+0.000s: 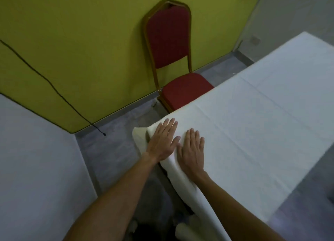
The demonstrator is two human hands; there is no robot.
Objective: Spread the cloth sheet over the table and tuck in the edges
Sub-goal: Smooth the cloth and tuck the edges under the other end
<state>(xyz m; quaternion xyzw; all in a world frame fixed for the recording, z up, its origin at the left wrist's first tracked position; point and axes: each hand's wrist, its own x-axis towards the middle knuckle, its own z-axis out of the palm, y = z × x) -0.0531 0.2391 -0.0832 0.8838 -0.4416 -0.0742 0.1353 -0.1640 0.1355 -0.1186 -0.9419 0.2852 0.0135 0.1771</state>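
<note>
So both hands are flat on the near left corner of the white cloth sheet (253, 123), palms down, fingers straight and a bit spread, nothing pinched or gripped. The left hand (162, 141) sits right at the corner with its fingertips pointing up along the far left edge. The right hand (192, 150) is just beside it, thumbs nearly touching, a little further in on the sheet. The sheet runs away from the hands to the upper right and covers the whole top, so the table itself is hidden underneath. Past the left hand a loose corner flap (139, 137) of the fabric sticks out over the edge, kind of curled and cream-looking in the shade. Along the near side the cloth hangs down below the right wrist and forearm in a soft drape. The fabric looks matte and thin-ish, with straight fold creases crossing it in a grid. Behind the table there's a banquet chair (169, 41) with red padded upholstery and a gold-coloured metal frame, its seat partly tucked behind the sheet's far edge, standing against a yellow-green wall (81, 32). A thin black cable (54, 90) trails down that wall to the grey floor (115, 150).
</note>
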